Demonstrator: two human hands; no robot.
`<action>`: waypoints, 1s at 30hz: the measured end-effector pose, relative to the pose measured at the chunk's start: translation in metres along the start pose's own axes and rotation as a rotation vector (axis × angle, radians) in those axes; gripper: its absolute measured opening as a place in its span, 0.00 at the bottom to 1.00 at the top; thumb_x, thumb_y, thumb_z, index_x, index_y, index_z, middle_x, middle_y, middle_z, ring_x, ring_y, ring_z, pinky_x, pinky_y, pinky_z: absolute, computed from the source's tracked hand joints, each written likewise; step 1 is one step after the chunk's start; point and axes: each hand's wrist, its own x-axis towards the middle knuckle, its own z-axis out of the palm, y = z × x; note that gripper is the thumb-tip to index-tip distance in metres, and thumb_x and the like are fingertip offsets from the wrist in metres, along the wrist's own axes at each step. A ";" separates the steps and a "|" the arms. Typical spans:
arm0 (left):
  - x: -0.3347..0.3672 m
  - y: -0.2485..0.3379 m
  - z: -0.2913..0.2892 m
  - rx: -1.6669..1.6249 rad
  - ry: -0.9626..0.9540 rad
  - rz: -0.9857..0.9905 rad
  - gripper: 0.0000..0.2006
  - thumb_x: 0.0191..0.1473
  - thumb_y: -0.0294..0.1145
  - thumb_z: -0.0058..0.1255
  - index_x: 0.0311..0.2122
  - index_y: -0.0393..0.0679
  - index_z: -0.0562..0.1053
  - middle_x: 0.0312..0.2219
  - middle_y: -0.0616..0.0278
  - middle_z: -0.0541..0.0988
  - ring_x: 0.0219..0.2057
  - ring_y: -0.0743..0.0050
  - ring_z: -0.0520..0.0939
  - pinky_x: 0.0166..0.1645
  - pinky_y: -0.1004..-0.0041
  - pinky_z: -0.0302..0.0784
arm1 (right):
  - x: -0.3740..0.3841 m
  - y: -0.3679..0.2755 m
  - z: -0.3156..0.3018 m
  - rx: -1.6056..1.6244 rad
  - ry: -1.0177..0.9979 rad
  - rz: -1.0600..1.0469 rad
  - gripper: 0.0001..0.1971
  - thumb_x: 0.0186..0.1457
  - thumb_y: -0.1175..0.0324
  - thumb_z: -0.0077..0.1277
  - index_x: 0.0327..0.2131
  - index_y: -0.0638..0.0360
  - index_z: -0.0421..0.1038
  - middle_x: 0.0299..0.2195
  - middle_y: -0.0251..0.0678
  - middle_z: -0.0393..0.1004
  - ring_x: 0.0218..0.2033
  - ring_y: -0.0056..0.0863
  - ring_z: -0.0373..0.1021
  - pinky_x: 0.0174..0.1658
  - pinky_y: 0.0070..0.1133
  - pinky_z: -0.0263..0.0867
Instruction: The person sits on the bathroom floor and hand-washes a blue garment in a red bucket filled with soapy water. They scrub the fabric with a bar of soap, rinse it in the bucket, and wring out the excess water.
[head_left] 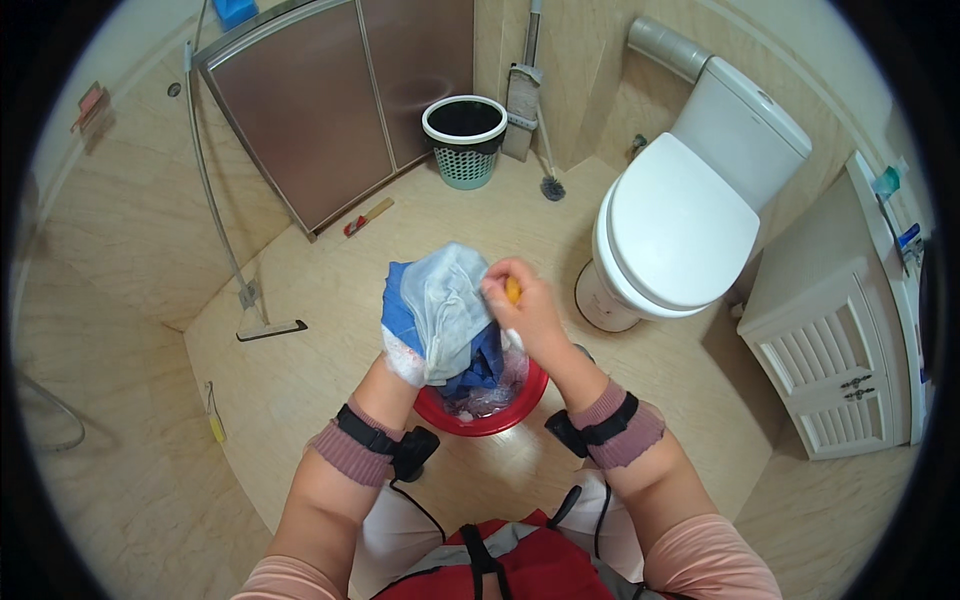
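Observation:
A wet blue garment (450,300) with a pale, light-blue side facing up is bunched over my left hand (403,360), which holds it up above a red basin (485,430). White suds coat that wrist; the cloth hides the fingers. My right hand (530,305) is closed around a small yellow-orange piece, apparently a bar of soap (513,290), right at the garment's right edge. More dark-blue cloth hangs down into the basin, where sudsy water shows.
A white toilet (685,225) stands at the right, beyond it a louvred white cabinet (830,370). A lidless waste bin (465,165) is by the brown cabinet doors (330,110). A floor squeegee (270,328) leans at left; a red-and-wood brush (368,218) lies on the floor.

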 end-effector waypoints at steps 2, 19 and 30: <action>-0.001 -0.007 0.002 0.053 -0.055 0.015 0.12 0.55 0.38 0.51 0.39 0.42 0.74 0.34 0.59 0.79 0.36 0.63 0.80 0.42 0.70 0.76 | -0.006 -0.005 0.011 0.124 -0.163 0.137 0.14 0.49 0.60 0.59 0.31 0.61 0.70 0.28 0.44 0.73 0.30 0.34 0.70 0.36 0.28 0.66; -0.028 -0.035 0.043 -1.778 0.115 -1.099 0.30 0.61 0.59 0.28 0.41 0.40 0.70 0.35 0.52 0.76 0.34 0.58 0.79 0.40 0.60 0.78 | -0.014 -0.033 0.015 0.709 -0.413 0.214 0.04 0.55 0.71 0.53 0.32 0.55 0.68 0.27 0.25 0.67 0.30 0.17 0.65 0.35 0.17 0.63; -0.048 -0.056 0.042 -1.237 -0.159 -0.479 0.23 0.63 0.46 0.32 0.55 0.39 0.64 0.50 0.51 0.72 0.48 0.60 0.75 0.55 0.65 0.70 | -0.025 -0.077 -0.002 -0.062 -0.203 -0.523 0.16 0.46 0.71 0.60 0.40 0.60 0.70 0.43 0.43 0.70 0.44 0.42 0.68 0.49 0.31 0.64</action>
